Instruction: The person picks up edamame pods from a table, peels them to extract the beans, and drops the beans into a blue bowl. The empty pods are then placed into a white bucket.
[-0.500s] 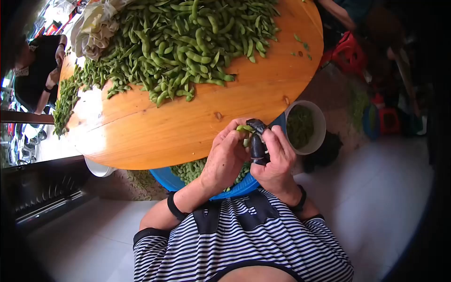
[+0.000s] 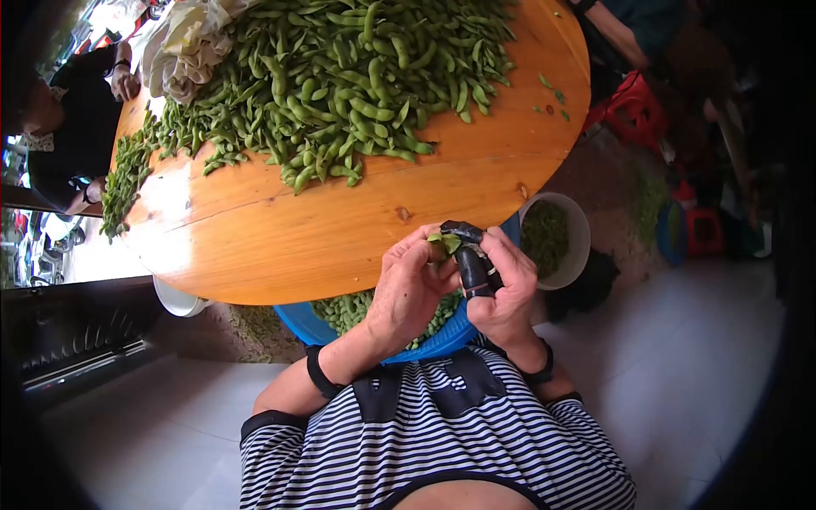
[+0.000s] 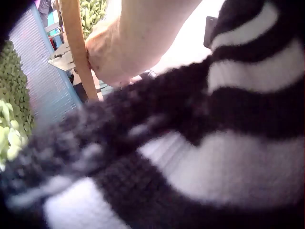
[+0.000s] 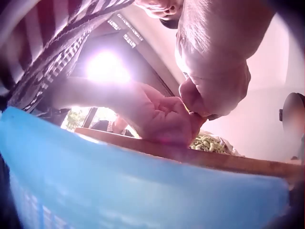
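In the head view my left hand (image 2: 399,289) pinches a green soybean pod (image 2: 444,243) between thumb and fingers, above the table's near edge. My right hand (image 2: 508,289) meets it from the other side, thumb and forefinger bent around the pod's end. Black covers (image 2: 473,274) wrap that thumb and forefinger. Below both hands sits a blue basket (image 2: 293,323) holding shelled green beans (image 2: 347,309). The right wrist view shows the left hand (image 4: 164,119) from below, beyond the basket's blue wall (image 4: 143,186). Striped cloth (image 3: 238,162) fills much of the left wrist view.
A large heap of pods (image 2: 340,93) covers the far part of the wooden table (image 2: 314,246), beside a crumpled pale bag (image 2: 183,59). A white bucket (image 2: 580,234) with green contents stands right of the table. Another person (image 2: 72,127) is at the left; red stools (image 2: 636,115) stand at right.
The pod between my fingers now shows a broader, flatter green side. My right hand has shifted slightly. The person at left has moved their hands apart. The head view has shifted a little.
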A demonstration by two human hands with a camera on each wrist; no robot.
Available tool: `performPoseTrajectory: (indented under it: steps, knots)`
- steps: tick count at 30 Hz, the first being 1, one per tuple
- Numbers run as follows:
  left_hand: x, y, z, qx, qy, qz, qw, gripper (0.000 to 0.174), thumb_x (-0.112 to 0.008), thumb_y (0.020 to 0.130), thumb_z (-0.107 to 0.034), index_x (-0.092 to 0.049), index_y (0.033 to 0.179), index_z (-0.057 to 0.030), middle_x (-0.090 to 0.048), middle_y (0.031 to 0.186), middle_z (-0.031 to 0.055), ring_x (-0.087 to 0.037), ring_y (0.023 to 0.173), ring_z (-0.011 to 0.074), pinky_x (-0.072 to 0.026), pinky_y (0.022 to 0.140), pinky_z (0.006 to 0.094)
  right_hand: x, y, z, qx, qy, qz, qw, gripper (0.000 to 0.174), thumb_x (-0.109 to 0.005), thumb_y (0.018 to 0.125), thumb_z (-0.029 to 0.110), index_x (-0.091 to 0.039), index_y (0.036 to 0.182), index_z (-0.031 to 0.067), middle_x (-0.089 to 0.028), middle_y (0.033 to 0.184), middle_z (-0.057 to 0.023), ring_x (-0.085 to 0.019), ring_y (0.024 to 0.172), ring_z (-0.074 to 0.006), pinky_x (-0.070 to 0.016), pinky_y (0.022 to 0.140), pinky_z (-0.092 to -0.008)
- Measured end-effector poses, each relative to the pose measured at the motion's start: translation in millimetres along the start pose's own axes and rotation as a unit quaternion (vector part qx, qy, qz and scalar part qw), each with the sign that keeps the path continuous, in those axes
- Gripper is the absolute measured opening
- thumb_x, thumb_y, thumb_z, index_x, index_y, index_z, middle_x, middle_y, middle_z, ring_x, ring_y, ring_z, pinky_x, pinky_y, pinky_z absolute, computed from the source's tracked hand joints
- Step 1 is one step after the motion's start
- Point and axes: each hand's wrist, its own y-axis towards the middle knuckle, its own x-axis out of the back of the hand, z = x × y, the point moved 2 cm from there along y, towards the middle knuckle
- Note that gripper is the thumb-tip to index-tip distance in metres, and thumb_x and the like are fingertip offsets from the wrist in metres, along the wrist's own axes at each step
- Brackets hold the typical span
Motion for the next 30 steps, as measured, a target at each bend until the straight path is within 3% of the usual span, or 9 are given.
performPoseTrajectory:
  steps: [6, 9, 11, 12, 14, 18, 25, 28, 30]
  knots:
    - [-5.8, -14.8, -28.9, 0.052, 0.179, 0.104, 0.977, 0.022, -0.045, 0.091, -0.004, -0.059, 0.109, -0.0012, -0.06, 0.086, 0.0033, -0.058, 0.074, 0.0131, -0.0537, 0.073, 0.0295, 38.5, 0.0, -6.6, -0.18, 0.179, -0.022, 0.967, 0.036, -0.038, 0.068, 0.002, -0.06, 0.096, -0.0032, -0.053, 0.069, -0.0019, -0.049, 0.054, -0.0048, -0.0397, 0.049, -0.0182]
    - [-15.1, -26.6, -56.9, -0.099, 0.639, 0.344, 0.681, 0.017, -0.059, 0.084, -0.004, -0.064, 0.101, -0.0001, -0.067, 0.096, 0.0115, -0.063, 0.081, 0.0243, -0.0526, 0.073, 0.0355, 92.1, -13.7, -44.0, -0.199, 0.102, -0.105, 0.969, 0.034, -0.041, 0.078, 0.001, -0.061, 0.105, -0.0033, -0.058, 0.075, -0.0026, -0.05, 0.058, -0.0043, -0.0389, 0.048, -0.0176]
    - [-23.1, -23.8, -81.9, -0.16, 0.7, 0.289, 0.633, 0.019, -0.06, 0.083, -0.002, -0.065, 0.101, -0.0006, -0.066, 0.095, 0.0123, -0.063, 0.08, 0.0267, -0.0522, 0.073, 0.0362, 134.3, -15.1, -69.7, -0.206, -0.202, -0.032, 0.957, 0.044, -0.047, 0.068, -0.007, -0.058, 0.11, -0.0066, -0.065, 0.091, -0.0206, -0.064, 0.08, -0.0319, -0.0512, 0.073, -0.0346]
    - [-27.6, -18.9, -93.4, -0.217, 0.751, 0.234, 0.579, 0.021, -0.06, 0.081, -0.001, -0.065, 0.101, -0.0012, -0.066, 0.095, 0.013, -0.062, 0.08, 0.0291, -0.0519, 0.072, 0.0369, 142.2, -11.4, -65.3, -0.248, -0.282, 0.006, 0.927, 0.05, -0.049, 0.064, -0.008, -0.057, 0.113, -0.007, -0.063, 0.099, -0.027, -0.061, 0.097, -0.0426, -0.0468, 0.088, -0.0403]
    - [-28.5, 6.8, -111.4, -0.319, 0.833, 0.135, 0.431, 0.021, -0.06, 0.079, 0.001, -0.065, 0.099, -0.0008, -0.063, 0.088, 0.0126, -0.061, 0.079, 0.0296, -0.0513, 0.07, 0.0368, 152.1, -16.6, -72.3, -0.275, -0.391, 0.022, 0.878, 0.052, -0.049, 0.064, -0.008, -0.057, 0.116, -0.0057, -0.063, 0.104, -0.0275, -0.06, 0.1, -0.0429, -0.0466, 0.089, -0.0422]
    - [-15.4, 52.7, -119.6, -0.374, 0.854, 0.1, 0.348, 0.019, -0.06, 0.077, 0.0, -0.065, 0.096, -0.0022, -0.054, 0.083, 0.0101, -0.056, 0.079, 0.0281, -0.0493, 0.066, 0.039, 151.8, -15.4, -67.9, -0.318, -0.36, -0.008, 0.877, 0.055, -0.05, 0.064, -0.008, -0.056, 0.118, -0.0054, -0.063, 0.105, -0.0275, -0.06, 0.1, -0.0431, -0.0463, 0.09, -0.0422]
    - [-15.6, 64.8, -116.7, -0.354, 0.87, 0.053, 0.339, 0.022, -0.057, 0.075, 0.002, -0.065, 0.094, -0.0045, -0.054, 0.093, 0.0089, -0.058, 0.089, 0.0279, -0.0512, 0.068, 0.0382, 117.4, -6.2, -68.0, -0.153, -0.227, -0.054, 0.96, 0.049, -0.046, 0.063, -0.007, -0.058, 0.11, -0.0072, -0.064, 0.094, -0.0226, -0.063, 0.087, -0.0373, -0.0495, 0.081, -0.0367]
    - [-29.6, 49.2, -110.8, -0.389, 0.811, 0.058, 0.433, 0.019, -0.064, 0.08, -0.002, -0.065, 0.099, -0.0026, -0.056, 0.089, 0.0091, -0.06, 0.082, 0.0248, -0.0498, 0.065, 0.0318, 81.1, 3.3, -51.4, -0.186, 0.001, -0.031, 0.982, 0.053, -0.039, 0.062, -0.008, -0.059, 0.111, -0.0061, -0.066, 0.085, -0.0136, -0.062, 0.072, -0.0192, -0.0502, 0.068, -0.0291]
    - [-36.7, 36.4, -102.7, -0.196, 0.748, 0.05, 0.632, 0.015, -0.065, 0.085, -0.005, -0.065, 0.099, -0.0008, -0.061, 0.088, 0.0068, -0.059, 0.07, 0.0173, -0.0479, 0.063, 0.0276, 56.9, 11.0, -31.1, -0.203, 0.149, 0.01, 0.968, 0.053, -0.036, 0.065, -0.009, -0.06, 0.112, -0.0052, -0.065, 0.083, -0.0079, -0.056, 0.068, -0.0086, -0.0471, 0.061, -0.0222]
